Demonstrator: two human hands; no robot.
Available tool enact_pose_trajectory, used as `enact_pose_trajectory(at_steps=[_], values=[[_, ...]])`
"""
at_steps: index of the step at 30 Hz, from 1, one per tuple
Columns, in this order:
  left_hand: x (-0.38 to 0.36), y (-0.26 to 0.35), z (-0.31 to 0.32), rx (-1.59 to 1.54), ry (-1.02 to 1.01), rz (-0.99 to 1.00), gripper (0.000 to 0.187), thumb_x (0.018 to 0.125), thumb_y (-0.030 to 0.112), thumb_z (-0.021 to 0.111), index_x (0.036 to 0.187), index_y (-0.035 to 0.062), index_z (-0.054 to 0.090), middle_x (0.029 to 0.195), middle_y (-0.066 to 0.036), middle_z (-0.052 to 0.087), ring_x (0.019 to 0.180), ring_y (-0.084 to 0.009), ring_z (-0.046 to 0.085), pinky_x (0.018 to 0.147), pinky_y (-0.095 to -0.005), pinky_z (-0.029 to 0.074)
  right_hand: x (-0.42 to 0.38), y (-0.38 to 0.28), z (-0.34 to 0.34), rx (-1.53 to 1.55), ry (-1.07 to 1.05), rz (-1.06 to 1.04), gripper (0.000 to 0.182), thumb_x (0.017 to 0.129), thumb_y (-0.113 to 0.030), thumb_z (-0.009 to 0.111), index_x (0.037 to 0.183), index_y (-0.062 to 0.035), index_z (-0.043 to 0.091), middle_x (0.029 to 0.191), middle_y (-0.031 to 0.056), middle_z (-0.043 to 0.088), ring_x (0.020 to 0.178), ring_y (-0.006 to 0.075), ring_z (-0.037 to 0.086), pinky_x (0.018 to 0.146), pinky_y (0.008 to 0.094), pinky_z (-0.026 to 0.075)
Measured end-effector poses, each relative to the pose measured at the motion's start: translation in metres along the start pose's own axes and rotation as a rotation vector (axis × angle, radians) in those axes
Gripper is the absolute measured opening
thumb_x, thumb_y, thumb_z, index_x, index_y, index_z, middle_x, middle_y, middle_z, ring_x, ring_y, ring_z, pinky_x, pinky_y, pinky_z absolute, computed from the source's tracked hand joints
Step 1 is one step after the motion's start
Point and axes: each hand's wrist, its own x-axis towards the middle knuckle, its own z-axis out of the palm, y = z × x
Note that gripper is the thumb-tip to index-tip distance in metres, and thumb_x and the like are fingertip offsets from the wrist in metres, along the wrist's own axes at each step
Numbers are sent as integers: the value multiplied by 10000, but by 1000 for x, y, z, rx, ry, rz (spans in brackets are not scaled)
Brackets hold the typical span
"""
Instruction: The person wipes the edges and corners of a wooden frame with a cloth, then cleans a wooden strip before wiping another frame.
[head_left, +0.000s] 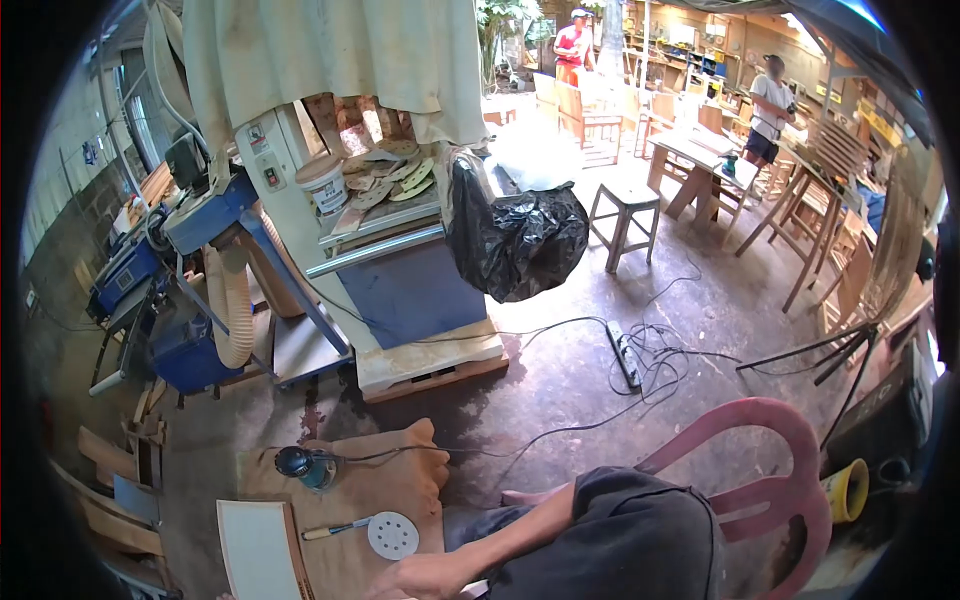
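My right arm reaches from a dark sleeve (620,530) toward the lower edge of the view. There, my right hand (425,577) is partly cut off, with its fingers hidden, so its grip does not show. Nearest to it lies a white sanding disc (392,536) with holes, on a brown cloth-covered surface (345,475). A slim brush-like tool (336,528) with a pale wooden end rests beside the disc. Farther left is a wood-framed pale panel (258,548). A dark teal orbital sander (310,468) stands on the cloth with its cord attached. My left hand is out of view.
A pink plastic chair (790,450) is behind me. Cords and a power strip (623,355) lie on the floor. Ahead stand a blue machine (400,285), a black plastic bag (530,240) and a stool (626,210). Two people (770,110) are at the back among wooden furniture.
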Motion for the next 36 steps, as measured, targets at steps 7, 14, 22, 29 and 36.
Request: enact_pose_trajectory(at_steps=[7, 14, 22, 29, 36], values=[[13, 35, -6, 74, -40, -56, 458, 1060, 246, 412, 958, -73, 725, 983, -220, 731, 941, -410, 693, 900, -505, 556, -1, -50, -33, 40, -67, 89, 722, 713, -91, 669, 1407, 5, 495, 1323, 245, 583, 1207, 395, 578, 996, 450, 468], [24, 170, 4, -467, -53, -62, 290, 957, 211, 538, 899, -27, 693, 852, -213, 673, 849, -383, 661, 865, -542, 538, 0, -47, -29, 117, 48, 35, 538, 812, 59, 488, 1349, 41, 519, 1233, 260, 618, 1184, 403, 591, 999, 434, 466], [28, 250, 27, -260, 129, -215, 197, 920, 161, 575, 852, 5, 673, 809, -170, 641, 813, -347, 644, 858, -540, 539, 4, -60, -41, 168, 10, 204, 496, 909, -248, 604, 1338, -2, 562, 1291, 180, 633, 1179, 329, 627, 984, 392, 497], [30, 251, 39, -118, 173, -295, 126, 889, 118, 607, 812, 32, 656, 772, -133, 613, 782, -315, 629, 853, -539, 541, 8, -71, -41, 128, 109, 164, 501, 877, -217, 625, 1324, 1, 568, 1230, 195, 655, 1127, 358, 650, 936, 394, 517], [54, 211, -3, -17, -57, -257, 115, 827, 21, 711, 851, 64, 607, 889, -105, 573, 853, -294, 587, 873, -499, 495, 9, -48, -20, 79, 61, 226, 522, 828, 74, 462, 1339, 10, 545, 1255, 218, 640, 1149, 379, 630, 974, 410, 496]])
